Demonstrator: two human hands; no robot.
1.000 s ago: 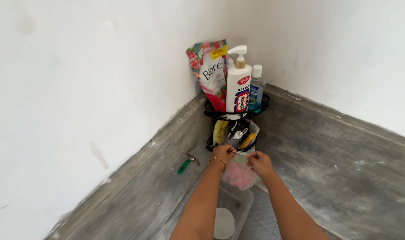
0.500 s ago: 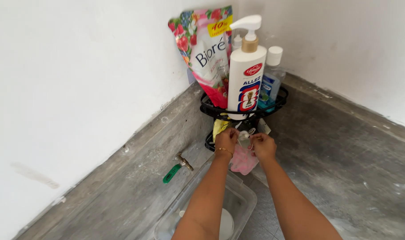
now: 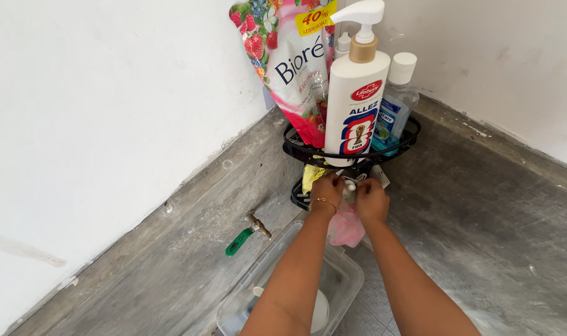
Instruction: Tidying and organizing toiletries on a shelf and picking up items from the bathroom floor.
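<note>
Both hands meet just under the upper ring of the black corner rack. The left hand and right hand each pinch the top of a small pink bag with closed fingers, and it hangs below them, above the clear plastic tub. The step looks like hanging the bag at the rack's lower tier; the next move calls for a hold steady enough to keep its mouth up.

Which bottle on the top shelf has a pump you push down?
The tall white bottle at the front of the black rack. The small clear blue bottle beside it only has a plain white cap.
</note>
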